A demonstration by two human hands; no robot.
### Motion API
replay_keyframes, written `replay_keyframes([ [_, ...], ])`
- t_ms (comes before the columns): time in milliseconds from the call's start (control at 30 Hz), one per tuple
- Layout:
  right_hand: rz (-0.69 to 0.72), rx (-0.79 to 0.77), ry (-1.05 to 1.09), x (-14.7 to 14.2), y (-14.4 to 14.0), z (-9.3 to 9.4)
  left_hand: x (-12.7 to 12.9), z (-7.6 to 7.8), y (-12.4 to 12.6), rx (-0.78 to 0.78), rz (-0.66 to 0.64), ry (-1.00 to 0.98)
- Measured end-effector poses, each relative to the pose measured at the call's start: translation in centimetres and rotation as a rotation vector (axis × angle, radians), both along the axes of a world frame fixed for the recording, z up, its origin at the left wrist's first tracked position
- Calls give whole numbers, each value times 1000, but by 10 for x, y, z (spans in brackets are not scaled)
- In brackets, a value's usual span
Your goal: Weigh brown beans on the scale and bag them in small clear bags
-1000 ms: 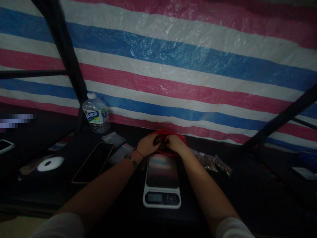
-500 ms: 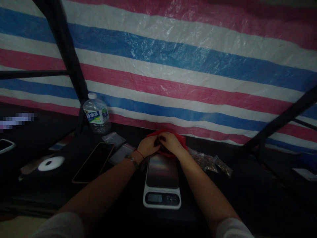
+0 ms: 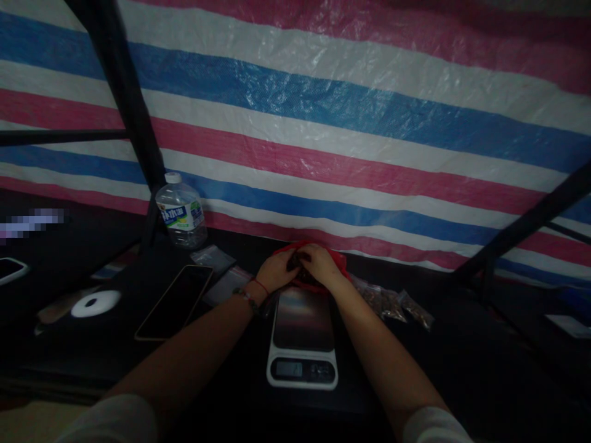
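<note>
Black tabletop (image 3: pixel 471 363); red bag (image 3: pixel 340 261) under left hand (image 3: pixel 276 271), right hand (image 3: pixel 320 264).

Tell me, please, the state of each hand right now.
Left hand: curled at the red bag; whether it holds anything cannot be told.
Right hand: curled over the dark contents; whether it grips any cannot be told.

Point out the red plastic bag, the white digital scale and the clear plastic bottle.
Red plastic bag (image 3: pixel 340 263): head view, rim at its right side.
White digital scale (image 3: pixel 303 329): head view, flat weighing plate.
Clear plastic bottle (image 3: pixel 181 216): head view, printed label.
</note>
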State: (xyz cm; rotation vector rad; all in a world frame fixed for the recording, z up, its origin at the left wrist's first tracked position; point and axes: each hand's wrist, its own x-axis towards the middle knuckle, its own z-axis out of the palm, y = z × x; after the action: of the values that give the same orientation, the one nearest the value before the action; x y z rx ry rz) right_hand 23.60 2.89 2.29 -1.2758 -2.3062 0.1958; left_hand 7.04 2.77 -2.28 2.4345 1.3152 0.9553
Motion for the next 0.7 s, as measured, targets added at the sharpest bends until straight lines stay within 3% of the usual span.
replay_keyframes([
  [267, -131, -24, -92, 6, 2, 6, -1, 1, 0, 1, -1, -7],
  [467, -158, -143, -227, 10, 0, 5, -2, -2, 2, 24, -4, 18],
  [700, -72, -80, 9, 2, -2, 4, -1, 1, 0, 56, -81, -28],
])
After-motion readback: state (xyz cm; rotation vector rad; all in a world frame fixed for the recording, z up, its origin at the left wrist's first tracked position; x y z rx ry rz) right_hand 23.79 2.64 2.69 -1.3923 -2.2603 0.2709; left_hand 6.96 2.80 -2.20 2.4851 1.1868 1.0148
